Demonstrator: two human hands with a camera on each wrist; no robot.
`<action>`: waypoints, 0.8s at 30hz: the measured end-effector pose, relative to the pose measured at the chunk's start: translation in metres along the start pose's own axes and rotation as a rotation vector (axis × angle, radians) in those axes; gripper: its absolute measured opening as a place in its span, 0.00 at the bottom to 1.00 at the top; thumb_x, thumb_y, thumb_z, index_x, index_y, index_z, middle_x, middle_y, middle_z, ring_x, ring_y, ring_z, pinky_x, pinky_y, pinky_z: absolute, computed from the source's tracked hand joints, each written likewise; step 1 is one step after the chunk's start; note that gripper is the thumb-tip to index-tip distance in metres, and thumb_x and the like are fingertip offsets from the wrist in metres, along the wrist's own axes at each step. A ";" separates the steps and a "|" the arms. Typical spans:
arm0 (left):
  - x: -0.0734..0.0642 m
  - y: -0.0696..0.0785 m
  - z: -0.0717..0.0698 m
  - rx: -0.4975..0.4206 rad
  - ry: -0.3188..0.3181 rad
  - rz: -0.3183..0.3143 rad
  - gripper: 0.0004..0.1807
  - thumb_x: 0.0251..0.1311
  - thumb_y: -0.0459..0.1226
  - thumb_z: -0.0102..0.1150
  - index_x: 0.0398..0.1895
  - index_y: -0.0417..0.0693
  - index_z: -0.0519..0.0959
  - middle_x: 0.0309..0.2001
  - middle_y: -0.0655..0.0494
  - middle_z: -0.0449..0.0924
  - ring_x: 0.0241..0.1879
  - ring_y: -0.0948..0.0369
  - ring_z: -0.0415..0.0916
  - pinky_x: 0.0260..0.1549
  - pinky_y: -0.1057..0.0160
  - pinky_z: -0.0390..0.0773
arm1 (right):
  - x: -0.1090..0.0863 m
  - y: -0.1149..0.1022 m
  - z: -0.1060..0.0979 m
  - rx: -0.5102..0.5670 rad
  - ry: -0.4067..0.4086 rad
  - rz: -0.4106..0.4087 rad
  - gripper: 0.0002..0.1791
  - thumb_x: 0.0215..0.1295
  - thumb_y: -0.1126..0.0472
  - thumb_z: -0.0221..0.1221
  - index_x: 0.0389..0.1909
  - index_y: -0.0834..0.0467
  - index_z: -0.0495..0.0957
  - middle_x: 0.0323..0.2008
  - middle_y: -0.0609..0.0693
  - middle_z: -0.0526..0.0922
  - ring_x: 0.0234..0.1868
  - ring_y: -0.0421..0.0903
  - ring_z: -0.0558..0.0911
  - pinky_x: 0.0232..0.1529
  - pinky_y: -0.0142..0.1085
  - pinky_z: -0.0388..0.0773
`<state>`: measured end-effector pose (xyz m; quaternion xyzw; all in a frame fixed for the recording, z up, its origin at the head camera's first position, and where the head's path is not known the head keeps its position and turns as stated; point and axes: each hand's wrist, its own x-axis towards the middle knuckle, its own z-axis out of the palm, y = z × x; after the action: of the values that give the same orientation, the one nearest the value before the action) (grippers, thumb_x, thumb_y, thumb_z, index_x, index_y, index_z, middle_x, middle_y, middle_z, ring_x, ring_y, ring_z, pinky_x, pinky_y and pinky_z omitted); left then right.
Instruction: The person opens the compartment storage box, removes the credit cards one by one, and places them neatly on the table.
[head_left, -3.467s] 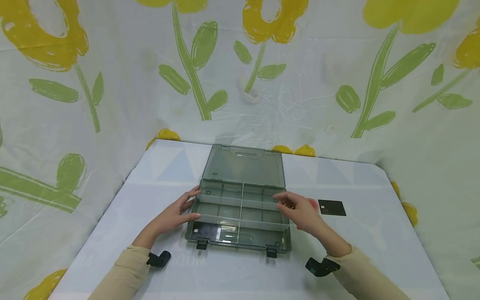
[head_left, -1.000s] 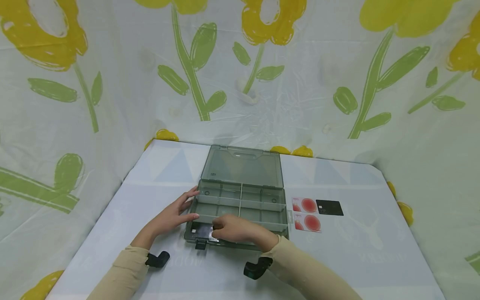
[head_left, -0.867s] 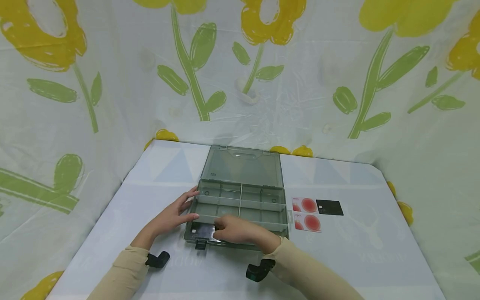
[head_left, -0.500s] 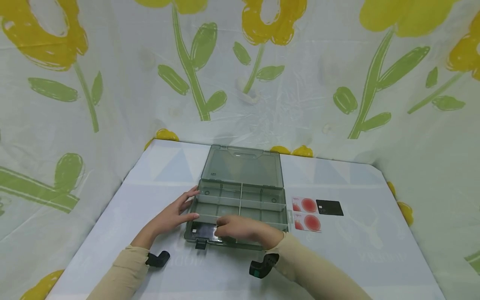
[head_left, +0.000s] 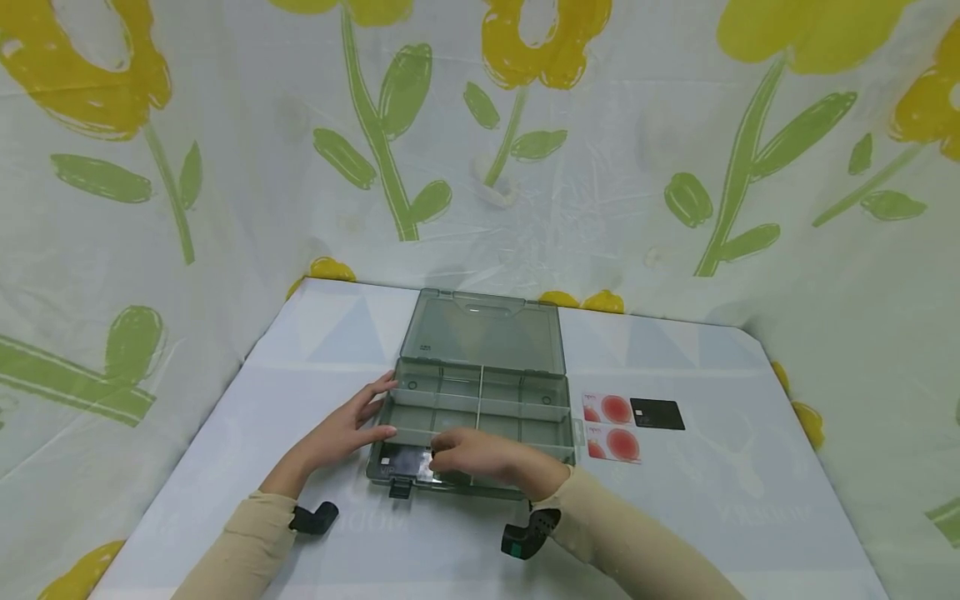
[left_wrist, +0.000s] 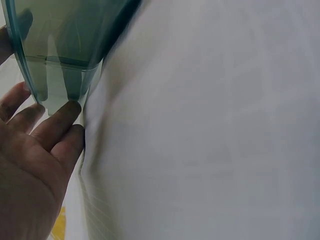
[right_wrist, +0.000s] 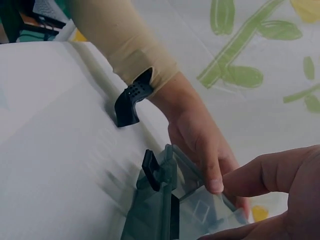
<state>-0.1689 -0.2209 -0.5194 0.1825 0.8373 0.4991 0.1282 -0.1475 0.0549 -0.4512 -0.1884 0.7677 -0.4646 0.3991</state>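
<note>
A smoky, see-through compartment box (head_left: 491, 410) lies on the table with its lid (head_left: 486, 333) folded back. My left hand (head_left: 339, 439) holds its left wall, the thumb over the rim and the other fingers (left_wrist: 52, 127) along the outside. A black card (head_left: 401, 460) marked VIP lies in the front left compartment. Over that compartment, my right hand (head_left: 483, 457) reaches in with bent fingers, the fingertips down at the card's right end. In the right wrist view its thumb and fingers (right_wrist: 255, 177) stand apart inside the box; I cannot tell whether they grip the card.
Right of the box lie two red-and-white cards (head_left: 608, 408) and another black card (head_left: 657, 413), flat on the white table (head_left: 712, 517). Two dark latches, one of them the left latch (head_left: 401, 488), jut from the box's front. A flower-patterned curtain (head_left: 600, 183) hangs behind the table.
My right hand has left the box's right side for the front left compartment, uncovering the red cards. Over the last second it has shifted slightly right. My left hand has stayed in place.
</note>
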 end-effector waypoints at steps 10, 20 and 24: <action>-0.001 -0.001 0.000 0.000 -0.004 0.007 0.43 0.68 0.46 0.65 0.80 0.50 0.55 0.83 0.51 0.40 0.74 0.34 0.53 0.70 0.36 0.60 | -0.008 0.001 0.003 0.010 0.015 -0.004 0.34 0.73 0.57 0.56 0.73 0.69 0.63 0.71 0.62 0.68 0.72 0.59 0.68 0.70 0.55 0.67; 0.000 -0.002 -0.001 -0.017 -0.001 0.006 0.42 0.68 0.44 0.65 0.80 0.51 0.55 0.83 0.52 0.40 0.74 0.34 0.53 0.70 0.35 0.58 | -0.016 -0.003 -0.002 0.071 0.002 -0.085 0.31 0.77 0.59 0.53 0.75 0.67 0.61 0.72 0.62 0.68 0.70 0.57 0.72 0.69 0.54 0.68; 0.000 -0.002 -0.001 -0.022 -0.004 0.010 0.43 0.68 0.44 0.66 0.80 0.51 0.55 0.83 0.51 0.40 0.74 0.33 0.53 0.70 0.36 0.58 | -0.016 -0.004 -0.004 0.099 -0.010 -0.116 0.30 0.78 0.59 0.51 0.76 0.66 0.61 0.72 0.61 0.68 0.71 0.55 0.71 0.70 0.51 0.69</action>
<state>-0.1695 -0.2223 -0.5206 0.1863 0.8306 0.5086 0.1293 -0.1414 0.0659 -0.4396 -0.2152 0.7294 -0.5234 0.3842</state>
